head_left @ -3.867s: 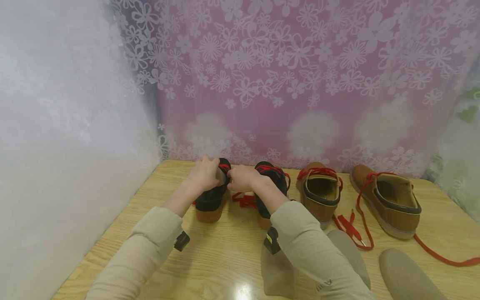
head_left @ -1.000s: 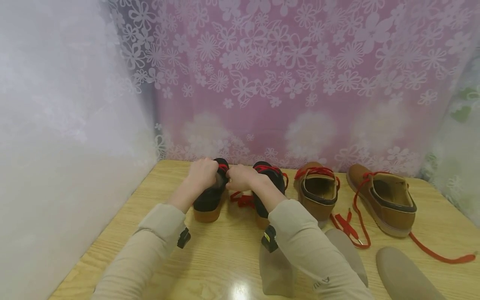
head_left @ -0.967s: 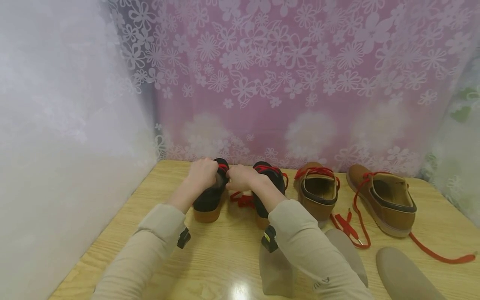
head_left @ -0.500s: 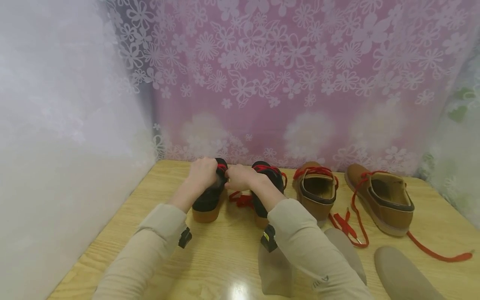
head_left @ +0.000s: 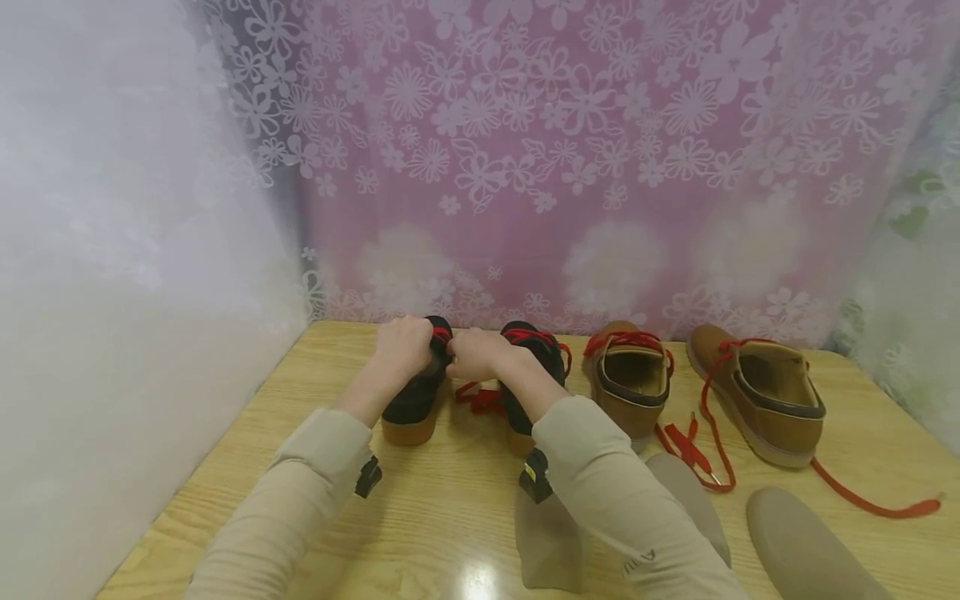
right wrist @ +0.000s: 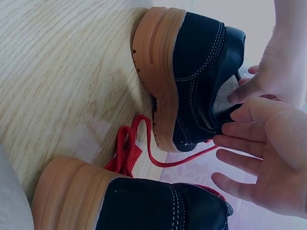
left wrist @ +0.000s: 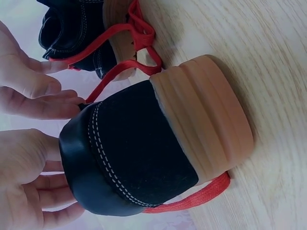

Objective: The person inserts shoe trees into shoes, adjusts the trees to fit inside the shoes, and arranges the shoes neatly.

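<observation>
Both hands work at the leftmost black shoe (head_left: 412, 400), a leather shoe with a tan sole and red lace, standing heel toward me. My left hand (head_left: 401, 346) grips its left collar; in the right wrist view the thumb reaches inside, onto a grey insole (right wrist: 224, 96). My right hand (head_left: 480, 354) pinches the shoe's upper edge near the tongue, its other fingers loosely spread in the right wrist view. Red lace (left wrist: 110, 33) trails beside the shoe. A second black shoe (head_left: 553, 358) stands to the right, partly behind my right forearm.
Two brown shoes (head_left: 630, 408) with red laces stand further right on the wooden table (head_left: 427, 517). Several grey insoles (head_left: 802, 542) lie in front of them, one partly under my right sleeve. A loose red lace (head_left: 693, 454) lies between the brown shoes. A pink flowered curtain (head_left: 480, 208) hangs behind.
My left fingers, raised earlier, are now curled lower at the shoe's side. Less of the grey insole shows in the opening. The view has shifted slightly right.
</observation>
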`<state>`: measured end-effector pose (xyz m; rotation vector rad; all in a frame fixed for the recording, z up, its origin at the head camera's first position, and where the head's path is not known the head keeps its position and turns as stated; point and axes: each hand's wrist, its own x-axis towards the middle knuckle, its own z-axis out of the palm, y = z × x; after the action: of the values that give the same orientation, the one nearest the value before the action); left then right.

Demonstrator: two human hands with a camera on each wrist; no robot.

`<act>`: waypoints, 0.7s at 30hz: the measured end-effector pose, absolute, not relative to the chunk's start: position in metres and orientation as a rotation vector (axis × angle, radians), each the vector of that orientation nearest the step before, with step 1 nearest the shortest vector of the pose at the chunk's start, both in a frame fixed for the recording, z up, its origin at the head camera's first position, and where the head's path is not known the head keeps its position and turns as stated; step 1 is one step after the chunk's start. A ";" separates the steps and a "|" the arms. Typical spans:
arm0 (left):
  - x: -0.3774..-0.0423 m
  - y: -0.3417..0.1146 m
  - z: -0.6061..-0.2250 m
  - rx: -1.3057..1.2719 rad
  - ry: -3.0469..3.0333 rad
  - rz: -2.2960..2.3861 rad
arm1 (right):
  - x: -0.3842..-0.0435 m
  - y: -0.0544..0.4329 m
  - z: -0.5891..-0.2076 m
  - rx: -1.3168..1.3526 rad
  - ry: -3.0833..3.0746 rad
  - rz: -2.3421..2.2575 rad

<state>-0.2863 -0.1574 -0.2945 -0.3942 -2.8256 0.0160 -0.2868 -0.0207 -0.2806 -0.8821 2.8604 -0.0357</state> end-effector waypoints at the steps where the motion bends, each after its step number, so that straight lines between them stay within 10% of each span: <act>1: -0.286 -0.157 -0.295 -0.396 -2.822 0.022 | -0.287 -0.021 -0.281 -0.879 2.862 -0.038; 21: -0.282 -0.153 -0.298 -0.351 -2.772 0.122 | -0.288 -0.020 -0.283 -0.859 2.872 -0.015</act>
<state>-0.2817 -0.1529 -0.2975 -0.3514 -2.7719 0.1218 -0.2878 -0.0203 -0.2833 -0.8591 2.8718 -0.0153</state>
